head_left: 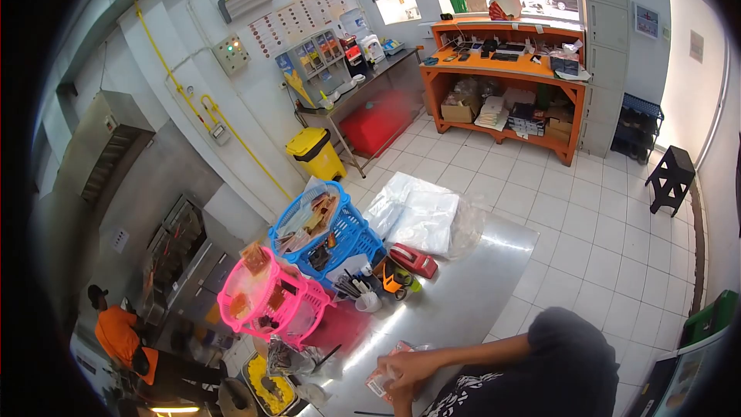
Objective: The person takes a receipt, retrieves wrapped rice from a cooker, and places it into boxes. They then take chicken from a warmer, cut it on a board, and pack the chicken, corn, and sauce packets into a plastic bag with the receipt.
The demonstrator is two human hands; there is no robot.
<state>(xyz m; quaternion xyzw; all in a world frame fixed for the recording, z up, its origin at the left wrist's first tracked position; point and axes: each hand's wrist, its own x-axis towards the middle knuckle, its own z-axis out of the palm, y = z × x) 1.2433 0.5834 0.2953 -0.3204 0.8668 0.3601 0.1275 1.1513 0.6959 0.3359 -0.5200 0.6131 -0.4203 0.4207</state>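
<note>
My right hand (413, 368) reaches in from the lower right over the steel table, its fingers closed on a small clear packet with red and white markings (377, 383). What I take for my left hand (399, 396) is at the bottom edge, close against the right one. Its fingers are mostly hidden, so its hold cannot be made out. Just beyond the hands lies more clear, reddish packaging (403, 347). A dark thin stick-like utensil (328, 358) rests to the left, near a crumpled clear plastic bag (289, 357).
Pink baskets (301, 309) and blue baskets (359, 243) stand stacked on the table (494, 262). Nearby are a tape dispenser (394, 279), a red device (414, 261) and white plastic bags (424, 220). A yellow-filled tray (270, 390) is lower left. A person in orange (117, 332) stands beyond.
</note>
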